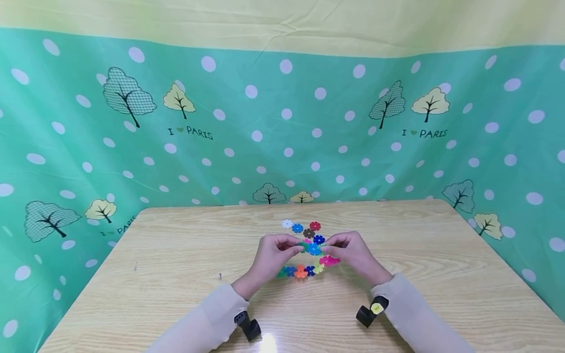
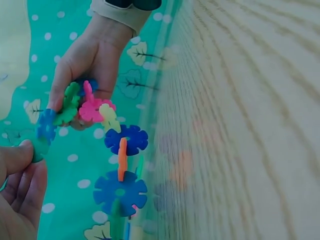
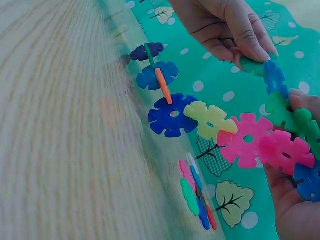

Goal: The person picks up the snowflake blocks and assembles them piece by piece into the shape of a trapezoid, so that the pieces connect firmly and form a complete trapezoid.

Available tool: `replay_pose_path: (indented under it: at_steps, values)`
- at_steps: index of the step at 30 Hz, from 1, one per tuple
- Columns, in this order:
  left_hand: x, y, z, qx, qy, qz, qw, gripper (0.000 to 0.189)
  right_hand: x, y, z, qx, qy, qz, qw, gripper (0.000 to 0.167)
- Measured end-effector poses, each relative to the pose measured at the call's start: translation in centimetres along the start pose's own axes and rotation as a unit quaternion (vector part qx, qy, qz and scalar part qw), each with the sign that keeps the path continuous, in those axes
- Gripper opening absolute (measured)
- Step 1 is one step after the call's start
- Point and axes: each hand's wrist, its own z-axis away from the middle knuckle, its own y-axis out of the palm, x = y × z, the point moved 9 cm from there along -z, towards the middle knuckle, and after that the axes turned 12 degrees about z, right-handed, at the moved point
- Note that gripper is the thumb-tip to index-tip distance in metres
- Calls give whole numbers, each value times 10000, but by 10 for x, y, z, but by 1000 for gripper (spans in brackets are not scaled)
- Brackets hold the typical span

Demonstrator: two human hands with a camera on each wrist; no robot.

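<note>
Both hands hold a chain of flower-shaped plastic discs slotted together. Between thumb and fingers, my left hand (image 1: 274,252) pinches a green disc (image 3: 252,66) at one end. Joined to it is a light blue disc (image 1: 314,249), which lies between the hands. My right hand (image 1: 354,251) grips green discs (image 3: 281,111) just past it, with pink discs (image 3: 247,140) against its fingers. From there the chain curves through a yellow disc (image 3: 211,121), a dark blue disc (image 3: 172,115) and an orange disc (image 1: 301,271) toward the left.
Beyond the hands, loose discs lie on the wooden table (image 1: 185,245), among them a white disc (image 1: 287,223), a red disc (image 1: 315,226) and a brown disc (image 1: 309,233). A small object (image 1: 219,276) lies left of the left hand. A dotted green curtain (image 1: 282,147) hangs behind the table.
</note>
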Motion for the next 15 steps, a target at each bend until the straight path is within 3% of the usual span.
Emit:
replay_pose_path:
  at_steps: [7,15]
  values:
    - [0,0,1,7,-24,31,10000,7,1,3,0,50,61,-39,10000,12]
    - [-1,-3,-2,45,-91,70,9999,14,-1,6,0,423,280,459,9977,22]
